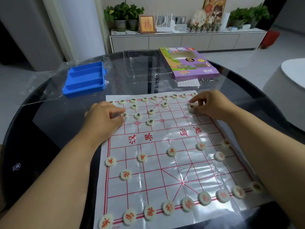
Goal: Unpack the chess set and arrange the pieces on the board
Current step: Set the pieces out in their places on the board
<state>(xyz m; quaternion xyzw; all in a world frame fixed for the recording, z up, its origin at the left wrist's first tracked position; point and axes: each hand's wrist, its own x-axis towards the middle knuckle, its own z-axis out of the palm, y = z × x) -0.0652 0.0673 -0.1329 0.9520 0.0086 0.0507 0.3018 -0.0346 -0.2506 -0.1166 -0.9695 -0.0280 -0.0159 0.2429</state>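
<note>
A white plastic board sheet (165,166) with red grid lines lies on the dark round table. Red-lettered round pieces (168,207) line its near edge and near rows. Green-lettered pieces (151,111) stand along the far row and loosely in the far left part. My left hand (104,118) rests on the board's far left edge, its fingertips pinching a green-lettered piece (124,115). My right hand (211,104) is at the far right, fingers curled round another green-lettered piece (191,106).
A blue compartment tray (85,78) sits at the far left on clear wrapping. A clear plastic insert (143,63) and the purple game box (188,63) lie beyond the board, with a paper slip (188,83) beside them. A cabinet with plants stands behind.
</note>
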